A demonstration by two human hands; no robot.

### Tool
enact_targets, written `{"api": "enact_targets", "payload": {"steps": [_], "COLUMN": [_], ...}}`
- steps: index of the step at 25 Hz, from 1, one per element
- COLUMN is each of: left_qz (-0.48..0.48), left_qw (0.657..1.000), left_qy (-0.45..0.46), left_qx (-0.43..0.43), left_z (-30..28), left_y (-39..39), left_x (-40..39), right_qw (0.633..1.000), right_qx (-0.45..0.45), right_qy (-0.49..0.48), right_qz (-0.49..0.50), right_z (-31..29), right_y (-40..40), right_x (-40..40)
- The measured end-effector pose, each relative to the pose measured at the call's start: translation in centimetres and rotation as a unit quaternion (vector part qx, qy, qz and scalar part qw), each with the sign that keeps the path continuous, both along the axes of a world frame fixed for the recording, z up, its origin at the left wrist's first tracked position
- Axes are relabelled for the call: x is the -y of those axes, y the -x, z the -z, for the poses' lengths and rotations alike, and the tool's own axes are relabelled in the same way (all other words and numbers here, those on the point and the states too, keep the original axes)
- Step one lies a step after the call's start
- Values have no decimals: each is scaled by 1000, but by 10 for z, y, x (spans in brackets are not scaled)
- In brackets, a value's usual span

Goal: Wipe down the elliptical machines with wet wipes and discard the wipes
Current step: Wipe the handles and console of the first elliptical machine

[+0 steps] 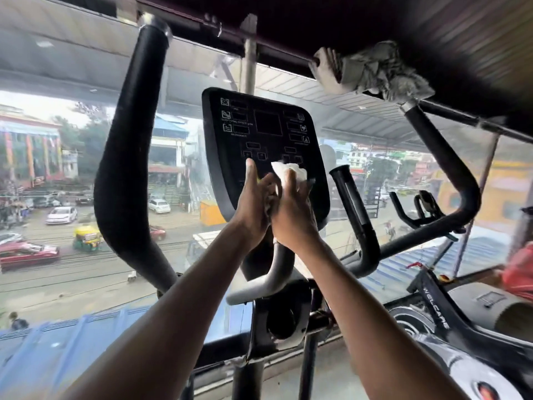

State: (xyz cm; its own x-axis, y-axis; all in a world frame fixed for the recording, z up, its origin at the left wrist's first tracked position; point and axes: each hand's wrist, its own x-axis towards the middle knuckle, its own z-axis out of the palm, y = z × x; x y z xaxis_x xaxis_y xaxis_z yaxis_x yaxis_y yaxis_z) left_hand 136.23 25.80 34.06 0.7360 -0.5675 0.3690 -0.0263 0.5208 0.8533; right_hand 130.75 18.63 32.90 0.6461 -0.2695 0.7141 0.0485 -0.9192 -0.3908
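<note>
Both arms reach fwd & up to the elliptical's black console [265, 145], which sits centre frame in front of a big window [72, 174]. Right hand [291, 215] grips a bunched white wet wipe [288, 171], fingers curled round it, pressing it against the lower part of the console just under the button rows. Left hand [256, 206] is right beside the right one, touching it; index finger sticks up straight w/ its tip on the console face near a lower-left button, other fingers curled in twd the wipe, can't tell if they actually hold it. Long black swing handle [129, 157] stands at left, another w/ a bend [450, 174] at right, its top wrapped in a grey rag [372, 70]. A short black grip [350, 203] rises just right of the console; a grey curved handlebar [268, 272] runs below the hands. Another exercise bike [432, 301] stands at lower right. Street w/ cars [60, 215] shows thru the glass.
</note>
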Motion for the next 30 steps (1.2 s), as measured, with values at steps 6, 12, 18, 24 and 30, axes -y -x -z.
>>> {"api": "enact_targets", "payload": {"steps": [6,12,18,24,30], "left_qz": [-111,-154,-138,-204,-324], "left_qw": [993,987,986,977,920], "left_qy": [-23,-45,-97,-64,-53], "left_qx": [31,23,-7,21,213], "left_z": [-3,0,9,6,-4], "left_y": [7,-4,-4,12,33], "left_x": [6,8,10,10,19], "right_qw": [866,866,973,985,954], "right_qx": [-25,-6,-20,-52,163], "right_qy": [-427,-438,-222,-13,-237], "right_qz": [-260,-239,-56,162,-79], "right_z": [-38,-26,-27,-25,-14], "right_y": [-29,-24,-19,-9,23], "right_x": [30,18,19,13,36]}}
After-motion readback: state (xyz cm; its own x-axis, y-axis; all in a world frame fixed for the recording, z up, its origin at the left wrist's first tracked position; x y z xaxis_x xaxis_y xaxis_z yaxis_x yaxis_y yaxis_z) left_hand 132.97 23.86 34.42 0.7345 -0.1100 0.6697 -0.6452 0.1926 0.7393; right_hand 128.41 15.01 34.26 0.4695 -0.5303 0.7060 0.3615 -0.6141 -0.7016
